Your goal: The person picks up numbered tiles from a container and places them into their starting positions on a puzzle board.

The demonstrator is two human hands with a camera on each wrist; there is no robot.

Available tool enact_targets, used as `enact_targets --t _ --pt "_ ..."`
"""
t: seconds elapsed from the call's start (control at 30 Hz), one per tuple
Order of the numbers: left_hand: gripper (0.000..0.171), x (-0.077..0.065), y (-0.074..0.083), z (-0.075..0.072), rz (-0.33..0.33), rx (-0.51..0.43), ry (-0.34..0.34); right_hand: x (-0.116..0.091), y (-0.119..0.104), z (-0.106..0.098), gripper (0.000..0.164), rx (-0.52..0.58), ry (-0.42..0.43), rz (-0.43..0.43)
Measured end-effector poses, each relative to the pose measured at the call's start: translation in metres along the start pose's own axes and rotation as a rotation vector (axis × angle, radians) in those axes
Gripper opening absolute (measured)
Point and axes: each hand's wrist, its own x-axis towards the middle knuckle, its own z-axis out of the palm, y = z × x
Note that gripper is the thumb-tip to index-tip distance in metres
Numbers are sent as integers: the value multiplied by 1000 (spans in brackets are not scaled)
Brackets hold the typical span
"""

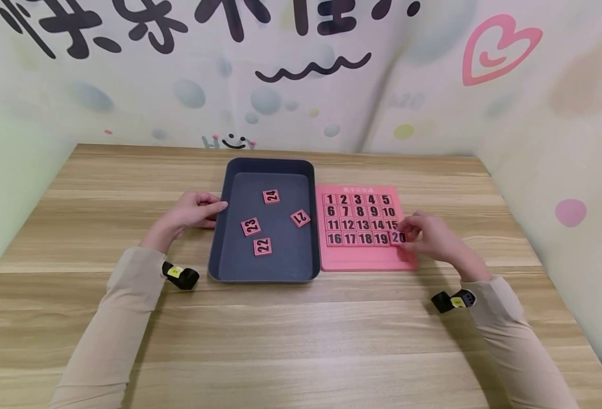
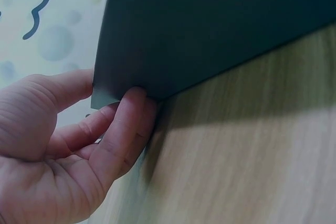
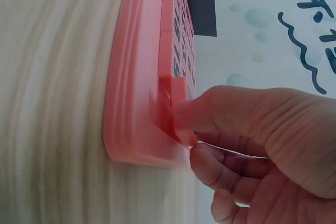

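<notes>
My left hand (image 1: 190, 211) holds the left rim of a dark blue-grey tray (image 1: 236, 268), thumb at the edge and fingers against its outer side. Inside the tray lie loose pink number tiles: 24 (image 1: 271, 197), 21 (image 1: 300, 218), 23 (image 1: 250, 227) and 22 (image 1: 262, 246). Between thumb and fingers, my right hand (image 1: 436, 238) pinches the pink tile 20 (image 1: 398, 237). That tile sits tilted at the right end of the fourth row on a pink number board (image 1: 364, 260). In the right wrist view the tile (image 3: 179, 95) stands slightly higher than its neighbours.
Tiles 1 to 19 fill rows on the board, in order, with a bare pink strip below them. The board stands against the tray's right side. Both are on a wood-grain table (image 1: 301, 352), with a printed wall sheet (image 1: 290, 113) behind its back edge.
</notes>
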Motion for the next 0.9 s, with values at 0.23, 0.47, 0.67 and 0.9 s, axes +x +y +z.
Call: enact_targets --t 0.23,0.47,0.67,0.9 --pt "42 -1 0 0 1 -1 -2 -1 -2 1 26 26 -15 34" --pt "42 -2 1 0 2 0 1 2 -6 6 23 62 -10 77" --pt "41 -2 2 0 5 2 1 4 -9 4 24 69 11 97" --pt "42 -2 3 1 -2 2 -1 29 -34 -6 30 82 53 27"
